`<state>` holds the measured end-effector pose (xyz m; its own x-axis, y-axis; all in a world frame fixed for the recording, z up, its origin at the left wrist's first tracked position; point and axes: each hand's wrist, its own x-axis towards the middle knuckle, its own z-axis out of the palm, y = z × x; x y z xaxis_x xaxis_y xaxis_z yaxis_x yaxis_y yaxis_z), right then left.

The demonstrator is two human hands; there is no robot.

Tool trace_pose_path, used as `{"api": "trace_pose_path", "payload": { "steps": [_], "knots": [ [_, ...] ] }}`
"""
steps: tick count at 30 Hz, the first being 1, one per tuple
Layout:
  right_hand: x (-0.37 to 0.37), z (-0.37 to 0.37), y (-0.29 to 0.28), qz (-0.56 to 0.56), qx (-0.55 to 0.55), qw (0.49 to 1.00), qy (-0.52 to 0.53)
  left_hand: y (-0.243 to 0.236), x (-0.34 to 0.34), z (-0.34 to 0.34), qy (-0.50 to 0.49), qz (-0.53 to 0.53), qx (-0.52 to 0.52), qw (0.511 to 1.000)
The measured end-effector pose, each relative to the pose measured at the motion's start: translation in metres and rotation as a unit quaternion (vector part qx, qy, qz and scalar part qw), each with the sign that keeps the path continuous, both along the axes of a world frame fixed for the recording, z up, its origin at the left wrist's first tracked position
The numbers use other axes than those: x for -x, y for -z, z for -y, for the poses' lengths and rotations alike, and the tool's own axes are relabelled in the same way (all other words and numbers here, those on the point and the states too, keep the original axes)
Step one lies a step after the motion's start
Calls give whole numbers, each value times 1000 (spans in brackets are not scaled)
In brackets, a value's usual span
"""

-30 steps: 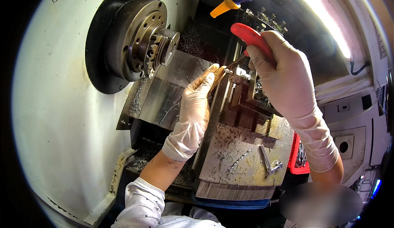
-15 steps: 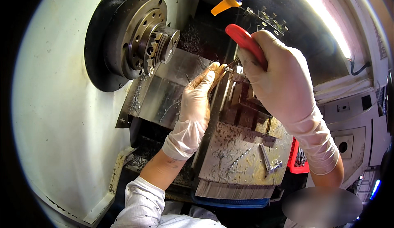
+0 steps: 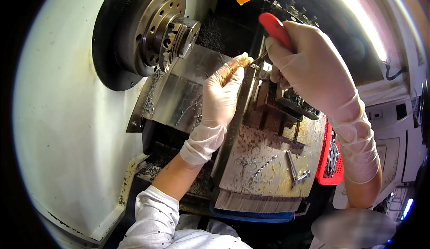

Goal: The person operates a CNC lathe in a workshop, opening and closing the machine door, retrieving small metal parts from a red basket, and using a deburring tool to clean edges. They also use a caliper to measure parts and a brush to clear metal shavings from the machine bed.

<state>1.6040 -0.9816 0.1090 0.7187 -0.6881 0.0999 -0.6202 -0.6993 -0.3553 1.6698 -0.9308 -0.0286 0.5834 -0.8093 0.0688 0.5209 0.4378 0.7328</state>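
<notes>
Red plastic is showing above our right hand [image 3: 309, 76], which is wearing a pale latex glove and clenching around the handle of a red-handled screwdriver [image 3: 274, 30]. We are looking down into a lathe enclosure. The tool's thin metal shank is slanting from the fist down and to the left, and its tip is meeting a small fixing on the dark metal tool block [image 3: 268, 92], just beside our left fingertips. So the long axis is running from upper right to lower left, with the handle end pointing up and away from us and the working end pointing toward the round steel chuck [image 3: 163, 27] on the left.

Our left hand [image 3: 221, 96], also gloved, is reaching upward with thumb and forefinger pinched together at the block's upper edge; we cannot tell whether something small is caught between them.

To do this step well, we judge that the shank should be staying in line with the fixing, with steady push along the axis while we are turning, and the left fingers staying clear of the tip in case it slips.

Below the hands, 1 small metal wrench [image 3: 295, 168] is lying on a chip-strewn, yellowed metal cover [image 3: 251, 159], and 1 red plastic basket [image 3: 330, 159] is sitting at its right edge.
</notes>
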Motion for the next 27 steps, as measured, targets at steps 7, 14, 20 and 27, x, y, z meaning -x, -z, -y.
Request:
{"api": "trace_pose_path", "payload": {
  "steps": [7,14,20,27],
  "knots": [
    [-5,5,-16,-171,39,984,-23,-3,-10,5,-9,153,-46,987],
    [-7,16,-2,-92,231,962,-115,7,-11,2,-20,148,-30,988],
    [12,27,-4,-93,265,942,-183,2,-8,-3,-68,179,16,981],
    [-26,-13,-14,-188,127,974,4,-52,-13,-2,-56,138,57,987]
  ]
}}
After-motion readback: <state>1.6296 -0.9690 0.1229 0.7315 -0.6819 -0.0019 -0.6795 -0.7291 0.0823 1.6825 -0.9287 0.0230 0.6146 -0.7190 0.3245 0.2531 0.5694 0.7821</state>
